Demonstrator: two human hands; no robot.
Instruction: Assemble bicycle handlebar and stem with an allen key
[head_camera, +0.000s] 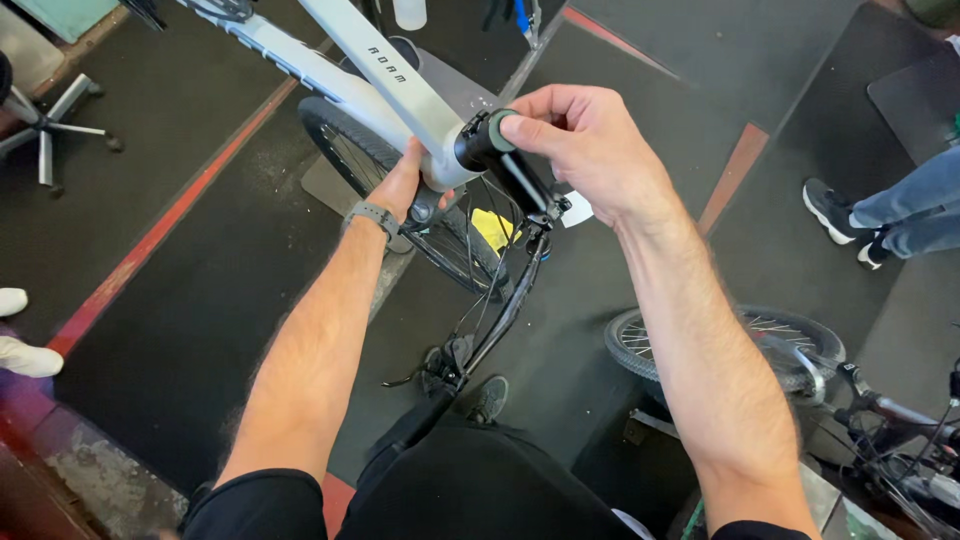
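Dark rubber floor mats (200, 330), red floor stripe (170, 225), office chair base (50, 120) at upper left.

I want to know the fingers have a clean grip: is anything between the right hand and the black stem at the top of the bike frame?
Nothing visible. The right hand already has its fingertips on the stem, while the left hand grips the white frame just below.

The view holds 2 hands (590, 150), 1 pale bicycle frame (360, 60), 2 spoked wheels (730, 345), 1 black handlebar (480, 335), 1 wrist band (372, 214) and 1 yellow tag (492, 228).
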